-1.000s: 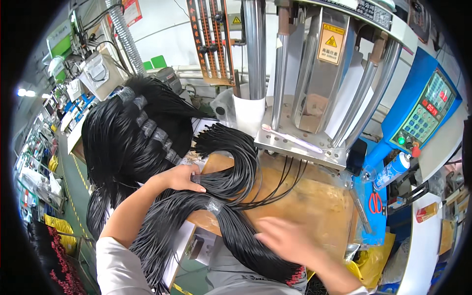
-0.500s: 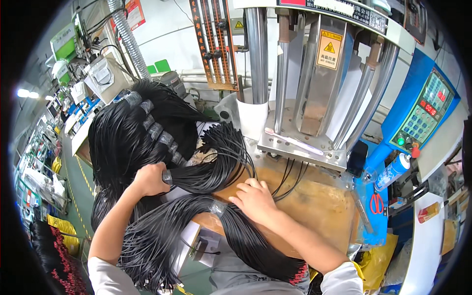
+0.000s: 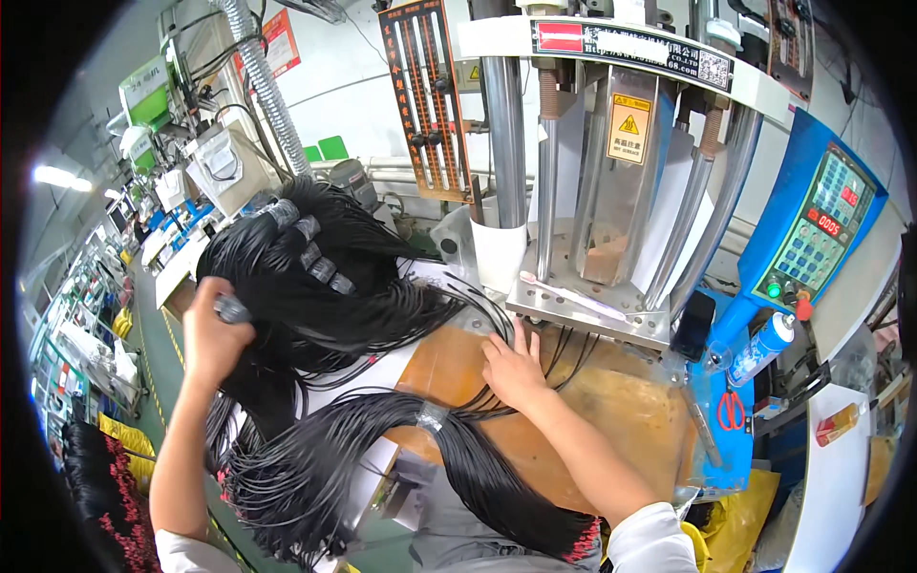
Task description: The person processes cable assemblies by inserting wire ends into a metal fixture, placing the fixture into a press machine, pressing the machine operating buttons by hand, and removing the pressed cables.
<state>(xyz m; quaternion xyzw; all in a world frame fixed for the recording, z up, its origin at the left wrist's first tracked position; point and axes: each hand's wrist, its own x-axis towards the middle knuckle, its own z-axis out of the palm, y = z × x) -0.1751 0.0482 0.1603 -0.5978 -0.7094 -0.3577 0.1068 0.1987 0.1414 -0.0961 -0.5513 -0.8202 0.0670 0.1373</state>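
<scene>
My left hand (image 3: 212, 334) is closed around a bundle of black cables at its clear wrapped band (image 3: 231, 308), left of the cable pile. My right hand (image 3: 516, 365) rests on the brown work board (image 3: 611, 420) below the press, fingers apart, touching a few thin black cables that run beneath it. A second cable bundle (image 3: 478, 477), bound with a clear band and red at its right end, arches across the board's near edge. Behind my left hand lies a large pile of black cables (image 3: 315, 229) with several wrapped bands.
A press with steel columns (image 3: 503, 143) and a metal plate (image 3: 597, 320) stands at the back; a toothbrush (image 3: 573, 296) lies on the plate. To the right are a blue control panel (image 3: 821, 224), a spray can (image 3: 761, 350) and red-handled scissors (image 3: 731, 411).
My left hand has pulled its cable bundle left, away from the board. My right hand has shifted slightly right and farther away. The view has tilted a little, and the panel's display has changed.
</scene>
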